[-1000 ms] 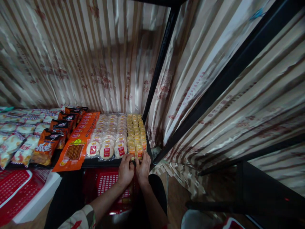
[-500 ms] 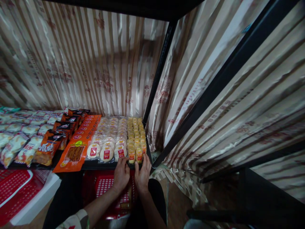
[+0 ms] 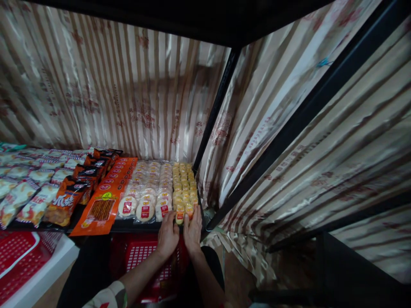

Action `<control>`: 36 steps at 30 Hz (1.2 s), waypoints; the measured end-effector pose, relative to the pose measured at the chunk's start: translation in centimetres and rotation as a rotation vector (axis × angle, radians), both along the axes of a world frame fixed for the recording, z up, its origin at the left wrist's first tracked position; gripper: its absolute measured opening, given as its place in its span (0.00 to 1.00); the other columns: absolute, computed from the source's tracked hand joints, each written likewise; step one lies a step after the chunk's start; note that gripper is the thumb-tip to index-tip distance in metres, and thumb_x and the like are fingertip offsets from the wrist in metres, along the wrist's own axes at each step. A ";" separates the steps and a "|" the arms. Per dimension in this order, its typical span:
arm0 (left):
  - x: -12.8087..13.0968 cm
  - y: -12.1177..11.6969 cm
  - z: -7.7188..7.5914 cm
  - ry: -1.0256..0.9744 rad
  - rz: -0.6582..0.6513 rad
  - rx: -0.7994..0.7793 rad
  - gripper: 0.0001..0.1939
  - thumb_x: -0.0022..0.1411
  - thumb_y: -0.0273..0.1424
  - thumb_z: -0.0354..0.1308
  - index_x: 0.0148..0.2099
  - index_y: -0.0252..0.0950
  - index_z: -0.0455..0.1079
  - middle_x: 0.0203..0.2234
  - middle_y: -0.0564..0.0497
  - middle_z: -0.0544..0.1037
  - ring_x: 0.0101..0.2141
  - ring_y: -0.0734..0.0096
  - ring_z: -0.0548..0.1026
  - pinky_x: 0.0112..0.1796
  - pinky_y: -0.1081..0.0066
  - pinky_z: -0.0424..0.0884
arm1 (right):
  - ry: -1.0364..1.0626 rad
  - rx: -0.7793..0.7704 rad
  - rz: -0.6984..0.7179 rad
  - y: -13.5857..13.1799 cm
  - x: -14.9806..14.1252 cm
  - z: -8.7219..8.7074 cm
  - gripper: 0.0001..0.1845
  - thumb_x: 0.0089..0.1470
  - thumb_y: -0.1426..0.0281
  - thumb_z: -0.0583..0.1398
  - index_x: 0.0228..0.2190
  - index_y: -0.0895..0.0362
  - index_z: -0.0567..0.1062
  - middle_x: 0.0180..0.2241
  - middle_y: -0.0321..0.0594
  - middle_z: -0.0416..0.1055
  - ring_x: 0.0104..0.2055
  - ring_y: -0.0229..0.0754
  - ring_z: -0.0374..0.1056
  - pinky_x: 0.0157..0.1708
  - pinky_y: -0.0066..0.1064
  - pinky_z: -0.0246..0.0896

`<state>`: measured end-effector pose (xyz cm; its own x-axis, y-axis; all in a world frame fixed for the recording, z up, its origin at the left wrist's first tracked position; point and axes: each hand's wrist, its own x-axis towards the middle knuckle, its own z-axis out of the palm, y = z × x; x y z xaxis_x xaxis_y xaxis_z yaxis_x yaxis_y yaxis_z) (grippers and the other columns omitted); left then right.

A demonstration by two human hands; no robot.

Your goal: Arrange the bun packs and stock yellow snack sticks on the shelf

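Observation:
Small yellow snack packets [image 3: 184,184] with red labels stand in narrow rows at the right end of a dark shelf. My left hand [image 3: 168,233] is at the front left of these rows, its fingers stretched forward against the front packets. On the other side, my right hand [image 3: 193,231] lies along the front right packets with its fingers extended and thumb toward the middle. Both hands touch the packets, and their fingertips partly hide the front row. Beside my left hand are round white crackers [image 3: 145,208] in clear wrappers with red labels.
Left of the crackers lie an orange snack bag [image 3: 102,209], orange-black bags [image 3: 64,201] and several white bags [image 3: 19,201]. Red baskets [image 3: 141,252] sit below the shelf edge [image 3: 135,226]. A black post [image 3: 213,115] and striped curtains [image 3: 144,94] bound the back and right.
The view has shifted slightly. My left hand has moved a little right and forward, covering more of the front left packet. My right hand stays against the right side.

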<state>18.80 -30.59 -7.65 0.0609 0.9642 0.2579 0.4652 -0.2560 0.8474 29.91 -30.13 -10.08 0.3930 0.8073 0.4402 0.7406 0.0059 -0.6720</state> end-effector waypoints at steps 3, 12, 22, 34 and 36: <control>-0.3 0.0 0.3 -0.006 -0.015 -0.012 0.23 0.50 0.18 0.45 0.49 0.32 0.64 0.49 0.43 0.69 0.52 0.66 0.65 0.55 0.60 0.60 | -0.012 0.007 -0.010 0.0 -0.1 -0.3 0.33 0.58 0.58 0.44 0.59 0.66 0.52 0.61 0.58 0.48 0.63 0.50 0.42 0.56 0.48 0.46; -1.4 0.0 1.2 -0.014 -0.031 -0.024 0.22 0.51 0.19 0.46 0.49 0.34 0.62 0.46 0.44 0.70 0.47 0.67 0.69 0.49 0.60 0.66 | -0.041 0.060 -0.042 -0.4 -0.6 -0.3 0.34 0.58 0.57 0.45 0.60 0.65 0.49 0.62 0.57 0.45 0.64 0.51 0.40 0.57 0.49 0.44; -0.2 0.9 1.8 0.004 0.006 -0.061 0.14 0.55 0.25 0.47 0.45 0.35 0.64 0.40 0.45 0.73 0.40 0.67 0.73 0.43 0.62 0.69 | 0.017 0.042 -0.067 0.4 -0.5 0.3 0.32 0.59 0.59 0.42 0.58 0.65 0.53 0.61 0.57 0.47 0.63 0.49 0.42 0.56 0.48 0.46; 0.6 2.1 0.9 -0.001 0.047 -0.050 0.13 0.54 0.28 0.52 0.44 0.34 0.63 0.34 0.49 0.71 0.32 0.70 0.71 0.38 0.66 0.69 | -0.013 0.023 -0.078 0.5 -0.9 0.2 0.31 0.59 0.59 0.42 0.58 0.65 0.53 0.60 0.58 0.50 0.63 0.50 0.44 0.54 0.48 0.48; 0.7 2.1 0.6 -0.004 0.038 -0.037 0.13 0.54 0.29 0.51 0.44 0.35 0.62 0.33 0.49 0.71 0.31 0.70 0.70 0.37 0.66 0.70 | -0.018 0.035 -0.079 0.6 -0.8 0.2 0.31 0.59 0.60 0.43 0.58 0.64 0.52 0.60 0.57 0.50 0.63 0.49 0.44 0.55 0.47 0.47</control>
<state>19.46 -28.46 -7.09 0.0232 0.9748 0.2219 0.4708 -0.2065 0.8577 29.09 -29.58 -9.87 0.4467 0.7580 0.4753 0.7518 -0.0300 -0.6588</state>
